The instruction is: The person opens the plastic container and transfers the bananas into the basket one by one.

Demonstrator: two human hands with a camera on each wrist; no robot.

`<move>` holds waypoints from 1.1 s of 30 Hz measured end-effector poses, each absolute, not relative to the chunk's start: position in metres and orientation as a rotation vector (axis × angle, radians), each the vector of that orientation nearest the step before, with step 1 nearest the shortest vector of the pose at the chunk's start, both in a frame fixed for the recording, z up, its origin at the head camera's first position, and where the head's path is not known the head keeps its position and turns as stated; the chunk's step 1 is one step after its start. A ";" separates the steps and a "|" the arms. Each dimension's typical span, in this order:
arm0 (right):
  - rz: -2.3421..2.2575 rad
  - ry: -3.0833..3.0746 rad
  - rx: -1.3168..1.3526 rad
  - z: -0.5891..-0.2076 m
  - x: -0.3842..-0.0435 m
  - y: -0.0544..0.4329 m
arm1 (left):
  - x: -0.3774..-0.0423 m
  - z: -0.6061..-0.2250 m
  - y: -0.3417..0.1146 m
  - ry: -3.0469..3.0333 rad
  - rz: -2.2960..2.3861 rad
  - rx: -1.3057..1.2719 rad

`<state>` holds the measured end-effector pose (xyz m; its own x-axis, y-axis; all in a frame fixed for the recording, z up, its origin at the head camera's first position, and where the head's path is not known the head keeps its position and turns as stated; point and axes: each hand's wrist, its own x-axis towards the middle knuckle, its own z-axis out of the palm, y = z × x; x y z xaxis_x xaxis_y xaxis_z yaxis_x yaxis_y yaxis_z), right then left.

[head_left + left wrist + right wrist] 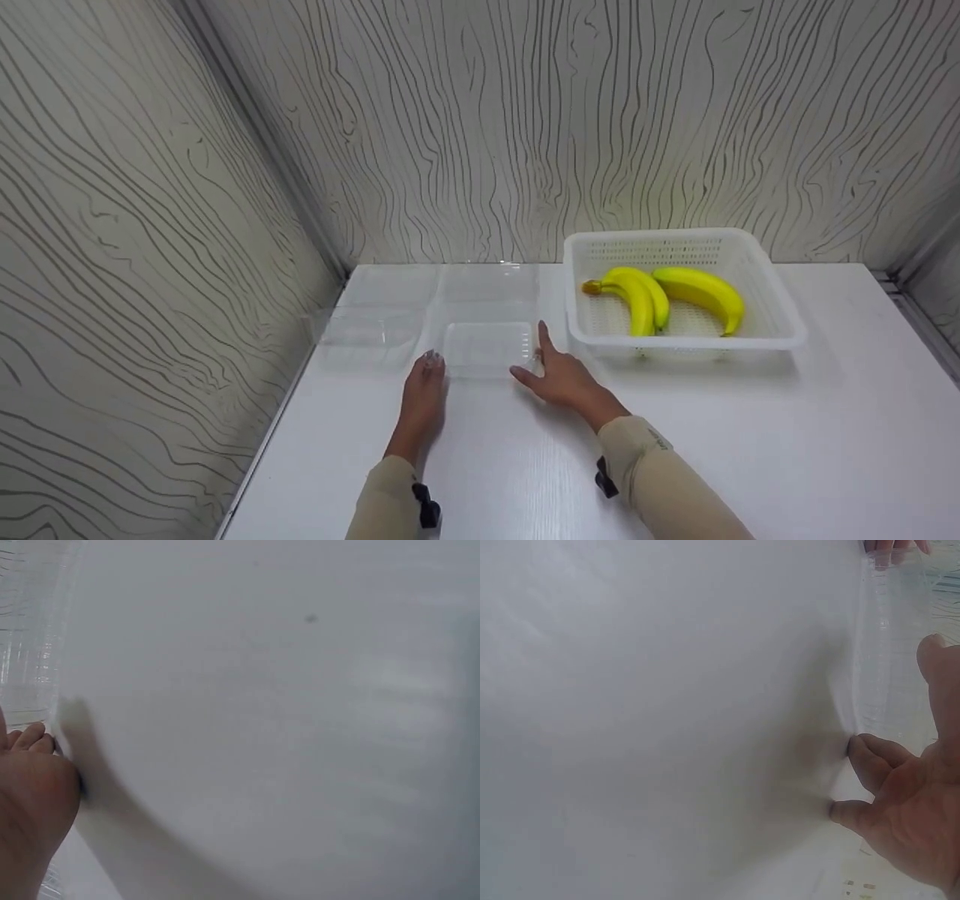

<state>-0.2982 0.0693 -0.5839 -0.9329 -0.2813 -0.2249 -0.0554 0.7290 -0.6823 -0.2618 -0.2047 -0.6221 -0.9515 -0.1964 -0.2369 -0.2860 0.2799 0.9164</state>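
A clear plastic box (487,349) sits on the white table between the two hands. My left hand (425,386) is at its left side, fingers curled at the clear plastic edge, where a glint shows by the fingertips. In the left wrist view those fingertips (41,739) sit low over the table. My right hand (564,376) is at the box's right side, with the index finger straight forward and the thumb spread at the near corner. Other right fingertips (862,746) reach down to the table beside the box wall.
Behind the box rises a clear plastic panel (491,283). Another clear plastic container (371,330) lies at the table's left edge. A white basket (682,343) with yellow bananas (701,292) stands at the back right, against the patterned wall (495,127).
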 end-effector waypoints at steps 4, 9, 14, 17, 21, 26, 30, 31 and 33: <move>-1.008 2.630 -0.262 -0.585 -0.298 0.069 | -0.263 -0.622 -0.204 2.456 1.798 -0.446; -0.980 2.643 -0.264 -0.585 -0.298 0.068 | -0.263 -0.621 -0.202 2.456 1.814 -0.446; -0.983 2.638 -0.256 -0.584 -0.298 0.069 | -0.262 -0.620 -0.200 2.446 1.823 -0.468; -0.984 2.639 -0.261 -0.584 -0.298 0.069 | -0.262 -0.620 -0.201 2.442 1.829 -0.468; -0.984 2.638 -0.249 -0.586 -0.299 0.069 | -0.263 -0.621 -0.202 2.465 1.815 -0.459; -0.992 2.642 -0.250 -0.586 -0.300 0.069 | -0.264 -0.623 -0.202 2.486 1.810 -0.451; -1.004 2.629 -0.237 -0.586 -0.299 0.069 | -0.265 -0.624 -0.201 2.495 1.804 -0.446; -1.004 2.626 -0.236 -0.587 -0.299 0.069 | -0.264 -0.624 -0.202 2.497 1.801 -0.446; -1.003 2.625 -0.233 -0.586 -0.299 0.069 | -0.264 -0.624 -0.201 2.486 1.808 -0.451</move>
<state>-0.2990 0.0689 -0.5861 -0.9352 -0.2627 -0.2374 -0.0374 0.7401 -0.6714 -0.2643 -0.2015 -0.6236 -0.9573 -0.2120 -0.1964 -0.2522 0.2809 0.9260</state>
